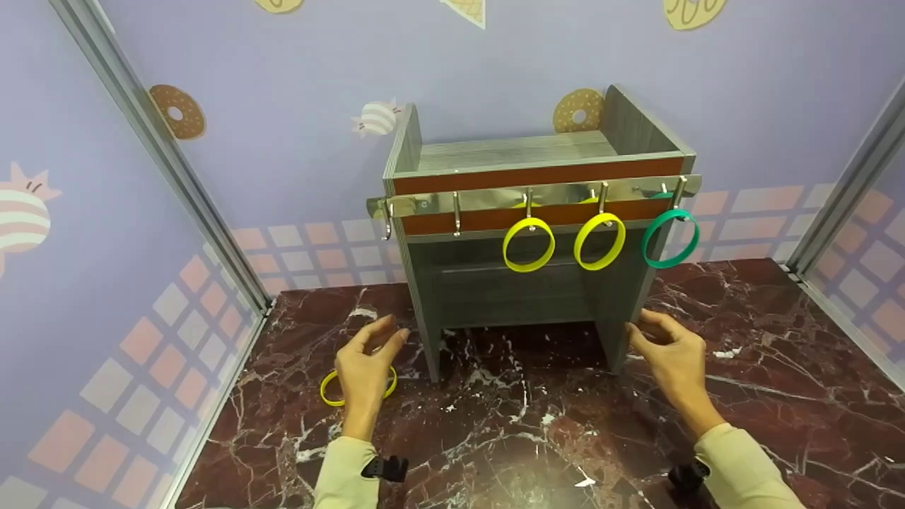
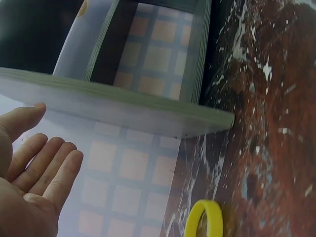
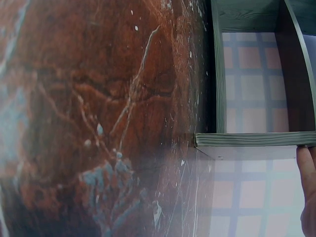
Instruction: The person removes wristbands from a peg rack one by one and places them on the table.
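A grey wooden rack (image 1: 516, 283) stands upright, with a metal hook rail (image 1: 488, 199) across its front. Two yellow rings (image 1: 529, 244) and a green ring (image 1: 670, 239) hang from hooks on the right part of the rail. The left hand (image 1: 368, 360) is held beside the rack's left panel, holding nothing, fingers relaxed; in the left wrist view that hand (image 2: 39, 173) is apart from the panel (image 2: 118, 101). At the rack's right panel, the right hand (image 1: 672, 360) touches the edge with its fingertips, also visible in the right wrist view, where fingers (image 3: 307, 170) meet the panel (image 3: 256, 139).
Another yellow ring (image 1: 331, 390) lies on the dark red marbled table (image 1: 495, 452), partly behind the left hand. Two hooks on the left part of the rail hold no ring. Patterned walls (image 1: 297, 170) stand behind the rack and at both sides.
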The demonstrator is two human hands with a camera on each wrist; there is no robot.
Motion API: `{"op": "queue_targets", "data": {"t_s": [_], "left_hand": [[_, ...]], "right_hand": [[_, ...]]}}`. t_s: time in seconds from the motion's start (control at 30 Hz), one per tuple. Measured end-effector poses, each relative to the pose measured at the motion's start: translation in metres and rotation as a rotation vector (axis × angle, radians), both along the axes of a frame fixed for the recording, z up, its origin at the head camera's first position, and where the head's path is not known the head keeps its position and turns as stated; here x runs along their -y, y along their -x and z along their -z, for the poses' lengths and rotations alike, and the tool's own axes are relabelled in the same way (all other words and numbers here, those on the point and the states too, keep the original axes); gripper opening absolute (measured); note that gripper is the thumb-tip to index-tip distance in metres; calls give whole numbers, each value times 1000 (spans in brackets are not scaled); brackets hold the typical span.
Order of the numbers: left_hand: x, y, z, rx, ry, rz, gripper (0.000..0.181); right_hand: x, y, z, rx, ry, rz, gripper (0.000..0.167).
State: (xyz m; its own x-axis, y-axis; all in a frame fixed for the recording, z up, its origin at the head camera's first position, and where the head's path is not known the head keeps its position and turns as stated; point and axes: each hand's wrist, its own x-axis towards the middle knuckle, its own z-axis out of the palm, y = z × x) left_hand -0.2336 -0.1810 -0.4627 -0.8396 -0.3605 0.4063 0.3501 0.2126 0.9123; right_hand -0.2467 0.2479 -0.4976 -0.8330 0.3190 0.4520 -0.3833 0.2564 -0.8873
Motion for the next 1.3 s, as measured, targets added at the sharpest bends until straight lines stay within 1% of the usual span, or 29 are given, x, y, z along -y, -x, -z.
{"op": "queue_targets", "data": {"t_s": [0.1, 0.2, 0.37, 0.53, 0.7, 0.87, 1.0, 1.1, 1.3], "left_hand": [[-5, 2, 1, 9, -5, 1, 32], [-9, 5, 3, 8, -30, 14, 31], [-16, 7, 6, 13, -41, 39, 32], [-22, 9, 8, 10, -50, 46, 31], [-26, 11, 12, 20, -47, 29, 29], [-27, 12, 14, 30, -53, 28, 28], [-28, 13, 15, 28, -58, 35, 27], [-29, 14, 14, 28, -58, 34, 26], [-31, 15, 16, 25, -48, 13, 25]], "right_hand": [[-1, 0, 0, 12, -6, 2, 25], [-1, 2, 1, 20, 2, 5, 26], [-1, 3, 1, 15, 20, -2, 27], [-1, 2, 2, 9, 7, -2, 27], [1, 1, 0, 19, -6, 17, 27], [4, 2, 0, 20, -11, 27, 27], [3, 3, 2, -13, 3, 15, 26], [3, 2, 0, -26, 12, 6, 25], [0, -2, -5, 6, -15, -22, 25]]}}
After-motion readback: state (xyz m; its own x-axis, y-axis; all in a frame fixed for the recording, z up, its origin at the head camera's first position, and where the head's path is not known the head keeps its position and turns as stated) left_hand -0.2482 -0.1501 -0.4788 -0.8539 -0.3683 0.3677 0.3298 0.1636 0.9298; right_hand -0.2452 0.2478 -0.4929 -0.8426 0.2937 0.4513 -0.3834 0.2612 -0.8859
